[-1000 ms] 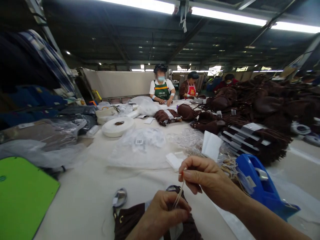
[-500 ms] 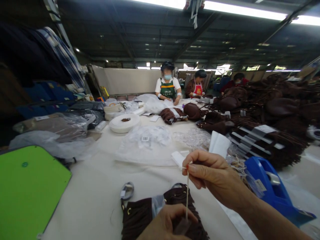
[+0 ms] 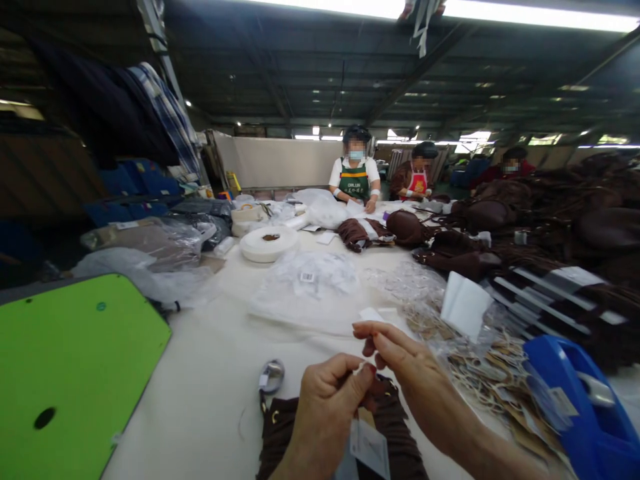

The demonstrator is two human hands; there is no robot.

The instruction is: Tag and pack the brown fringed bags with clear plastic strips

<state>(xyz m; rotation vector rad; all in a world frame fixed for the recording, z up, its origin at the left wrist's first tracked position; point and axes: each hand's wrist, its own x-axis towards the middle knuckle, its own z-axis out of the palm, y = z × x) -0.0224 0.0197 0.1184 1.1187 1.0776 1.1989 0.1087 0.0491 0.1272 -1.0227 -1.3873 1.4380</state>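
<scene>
My left hand [image 3: 327, 403] is closed, thumb and index finger pinching the thin cord of a hang tag. Below its fingers the tag [image 3: 370, 448], a pale card with some brown card behind, lies against a dark brown fringed bag [image 3: 400, 433]. My right hand [image 3: 420, 377] hovers just beyond the left fingertips, its fingers apart and slightly bent, and I see nothing held in it. Much of the bag is hidden by my hands. At the bag's left end is a round, wrapped metal-looking piece [image 3: 272, 377].
To the right are a blue tape dispenser [image 3: 575, 393], loose corded tags [image 3: 485, 373] and piled brown bags [image 3: 550, 213]. A white tape roll [image 3: 269, 244] and plastic bag [image 3: 305, 287] lie ahead. A green board [image 3: 85, 360] is left. Co-workers [image 3: 355, 180] sit across the table.
My right hand has let go of the cord it held stretched upward. My left hand has risen and now pinches the cord. The view has turned slightly left.
</scene>
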